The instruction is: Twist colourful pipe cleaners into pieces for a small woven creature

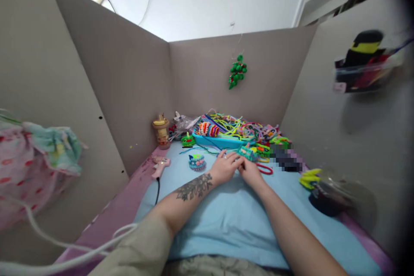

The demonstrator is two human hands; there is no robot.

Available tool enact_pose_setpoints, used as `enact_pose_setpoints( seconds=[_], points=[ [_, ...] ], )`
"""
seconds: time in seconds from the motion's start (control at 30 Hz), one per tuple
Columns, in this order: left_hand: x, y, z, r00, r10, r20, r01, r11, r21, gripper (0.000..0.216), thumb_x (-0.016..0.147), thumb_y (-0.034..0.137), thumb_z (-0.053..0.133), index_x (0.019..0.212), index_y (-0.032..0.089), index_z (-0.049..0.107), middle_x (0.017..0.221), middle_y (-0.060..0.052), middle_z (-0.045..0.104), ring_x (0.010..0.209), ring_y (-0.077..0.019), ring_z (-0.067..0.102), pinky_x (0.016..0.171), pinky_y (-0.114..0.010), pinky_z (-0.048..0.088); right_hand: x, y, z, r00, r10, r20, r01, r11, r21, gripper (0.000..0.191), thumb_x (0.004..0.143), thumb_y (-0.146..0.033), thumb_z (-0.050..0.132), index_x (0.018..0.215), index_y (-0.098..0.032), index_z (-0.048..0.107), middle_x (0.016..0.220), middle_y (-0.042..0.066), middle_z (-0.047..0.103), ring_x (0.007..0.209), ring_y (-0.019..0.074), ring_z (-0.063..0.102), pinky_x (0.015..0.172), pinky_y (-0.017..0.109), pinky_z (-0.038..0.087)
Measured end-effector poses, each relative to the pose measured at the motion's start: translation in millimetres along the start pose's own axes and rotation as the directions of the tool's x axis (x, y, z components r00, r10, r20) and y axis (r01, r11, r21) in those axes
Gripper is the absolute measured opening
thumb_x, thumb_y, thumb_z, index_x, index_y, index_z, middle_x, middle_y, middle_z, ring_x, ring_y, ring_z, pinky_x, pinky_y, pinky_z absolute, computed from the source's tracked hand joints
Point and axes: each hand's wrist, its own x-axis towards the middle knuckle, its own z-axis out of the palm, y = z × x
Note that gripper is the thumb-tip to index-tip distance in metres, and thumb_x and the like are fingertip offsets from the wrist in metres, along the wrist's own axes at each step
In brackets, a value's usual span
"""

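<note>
Your left hand (pixel 224 168), right hand (pixel 252 176) meet at fingertips; can't tell if grasping. Teal piece (pixel 247 152) just beyond fingers, long axis roughly crosswise, right nearer.

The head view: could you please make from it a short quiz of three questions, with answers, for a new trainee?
1. True or false: the left hand and the right hand are wide apart.
2. What hangs on the back wall? A) a clock; B) a green ornament; C) a mirror.
3. Fill the gap: the pink tool lies toward the person's ___ side.

Key: 1. False, they are close together; 2. B; 3. left.
</note>
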Motion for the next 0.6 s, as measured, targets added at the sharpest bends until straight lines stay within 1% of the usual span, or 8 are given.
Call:
enact_pose_setpoints(
  seconds=[0.1, 0.23, 0.3, 0.37, 0.43, 0.5, 0.57, 0.6],
  points=[
    [-15.1, -10.5, 9.6, 1.0, 0.0, 0.002, 0.0, 1.0, 0.029, 0.043, 0.084, 0.017, 0.039, 0.128, 0.02, 0.041, 0.107, -0.01, 0.061, 0.109, -0.0208, 0.049, 0.103, -0.05, 0.019, -2.5, -7.6, 1.7, 1.0, -0.027, -0.001, 0.027, 0.999, 0.025, 0.016, 0.079, -0.029, 0.04, 0.072, -0.02, 0.051, 0.064, 0.003, 0.059, 0.059, 0.0191, 0.055, 0.053, 0.027, 0.038],
    [-24.8, -19.0, 12.7, 0.997, -0.033, -0.074, 0.035, 0.999, 0.025, 0.038, 0.087, 0.016, 0.036, 0.123, 0.019, 0.047, 0.087, -0.007, 0.066, 0.092, -0.0182, 0.056, 0.104, -0.048, 0.019, -6.5, -20.9, 4.1, 0.998, -0.059, -0.024, 0.061, 0.995, 0.077, 0.016, 0.082, -0.029, 0.042, 0.075, -0.02, 0.052, 0.067, 0.002, 0.057, 0.062, 0.0182, 0.053, 0.057, 0.029, 0.041],
    [-25.5, -22.2, 10.0, 0.993, -0.048, -0.107, 0.049, 0.999, 0.007, 0.032, 0.086, 0.016, 0.039, 0.114, 0.021, 0.054, 0.087, -0.006, 0.066, 0.089, -0.0175, 0.057, 0.103, -0.046, 0.021, -6.9, -23.8, 3.8, 0.983, -0.106, -0.152, 0.115, 0.992, 0.053, 0.013, 0.079, -0.029, 0.048, 0.082, -0.019, 0.055, 0.081, 0.006, 0.058, 0.078, 0.0214, 0.055, 0.07, 0.034, 0.044],
    [-25.7, -24.9, 6.6, 0.989, -0.077, -0.129, 0.076, 0.997, -0.008, 0.027, 0.085, 0.016, 0.041, 0.105, 0.022, 0.059, 0.09, -0.006, 0.066, 0.089, -0.0177, 0.056, 0.102, -0.046, 0.023, -6.9, -29.1, 1.7, 0.937, -0.146, -0.317, 0.159, 0.987, 0.016, 0.016, 0.076, -0.028, 0.053, 0.088, -0.019, 0.058, 0.095, 0.01, 0.055, 0.096, 0.025, 0.05, 0.085, 0.041, 0.04],
    [-26.5, -27.4, 4.2, 0.985, -0.109, -0.136, 0.107, 0.994, -0.025, 0.024, 0.085, 0.017, 0.042, 0.1, 0.021, 0.061, 0.09, -0.007, 0.066, 0.09, -0.0182, 0.056, 0.102, -0.047, 0.024, -8.2, -45.2, -2.4, 0.902, -0.155, -0.403, 0.182, 0.983, 0.031, 0.012, 0.076, -0.029, 0.055, 0.082, -0.02, 0.06, 0.096, 0.01, 0.055, 0.1, 0.0257, 0.048, 0.09, 0.045, 0.036],
    [-27.9, -29.4, 3.5, 0.984, -0.132, -0.124, 0.126, 0.991, -0.055, 0.022, 0.084, 0.018, 0.043, 0.096, 0.02, 0.062, 0.088, -0.006, 0.065, 0.09, -0.019, 0.055, 0.102, -0.047, 0.023, -13.7, -78.6, -8.2, 0.909, -0.178, -0.377, 0.232, 0.967, 0.102, 0.017, 0.076, -0.034, 0.056, 0.065, -0.022, 0.059, 0.086, 0.008, 0.057, 0.093, 0.0254, 0.051, 0.09, 0.046, 0.036],
    [-29.2, -30.5, 4.5, 0.989, -0.112, -0.094, 0.104, 0.99, -0.091, 0.022, 0.083, 0.019, 0.044, 0.094, 0.02, 0.063, 0.088, -0.005, 0.065, 0.089, -0.0202, 0.055, 0.103, -0.047, 0.023, -26.2, -128.7, -14.6, 0.935, -0.286, -0.212, 0.34, 0.892, 0.297, 0.026, 0.082, -0.04, 0.049, 0.065, -0.024, 0.06, 0.078, 0.006, 0.059, 0.084, 0.0227, 0.055, 0.083, 0.041, 0.042],
    [-29.8, -30.7, 5.3, 0.992, -0.094, -0.085, 0.085, 0.991, -0.102, 0.022, 0.083, 0.018, 0.044, 0.095, 0.021, 0.063, 0.088, -0.005, 0.065, 0.09, -0.0205, 0.055, 0.103, -0.048, 0.022, -35.1, -157.4, -17.8, 0.921, -0.376, -0.103, 0.384, 0.826, 0.414, 0.026, 0.083, -0.044, 0.046, 0.074, -0.026, 0.063, 0.074, 0.004, 0.06, 0.077, 0.0208, 0.056, 0.078, 0.038, 0.045]
  ],
)
